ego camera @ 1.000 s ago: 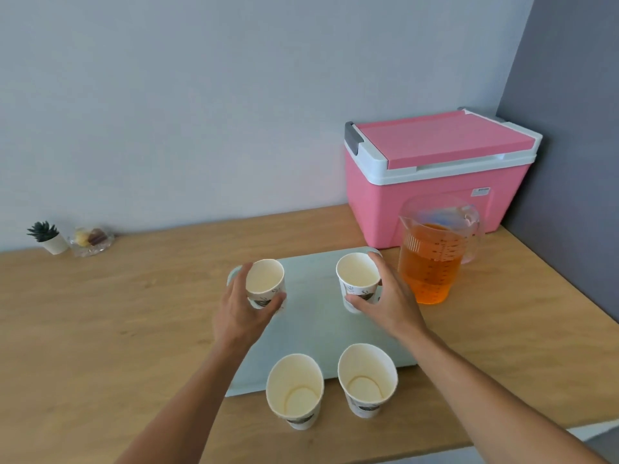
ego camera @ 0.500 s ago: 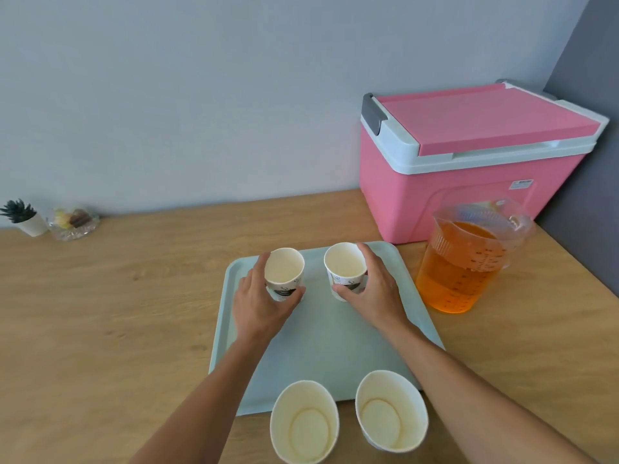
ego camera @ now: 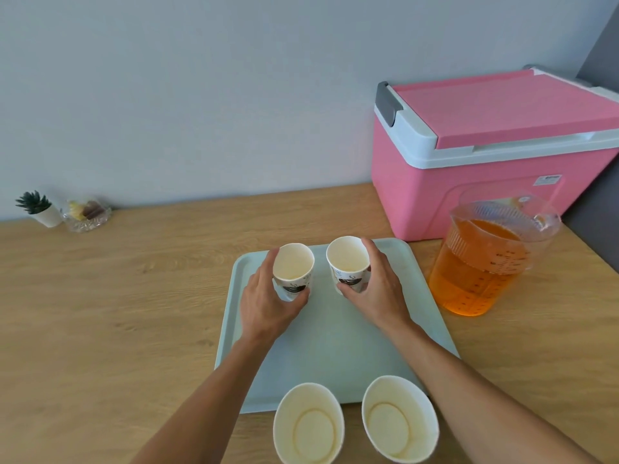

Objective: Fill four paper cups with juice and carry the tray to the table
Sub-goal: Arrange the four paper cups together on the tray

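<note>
The left hand (ego camera: 264,306) curls round one empty cup (ego camera: 293,266), and the right hand (ego camera: 378,293) curls round a second cup (ego camera: 348,259), both at the tray's (ego camera: 335,346) far end. The juice jug (ego camera: 482,262) stands beside the tray's right side.

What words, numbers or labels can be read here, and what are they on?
Nothing reads clearly.
On the pink cooler: white sticker, print too small to read.
On the juice pitcher: measuring marks, numbers too blurred.
On the left-held cup and right-held cup: dark emblem, no legible words.
</note>
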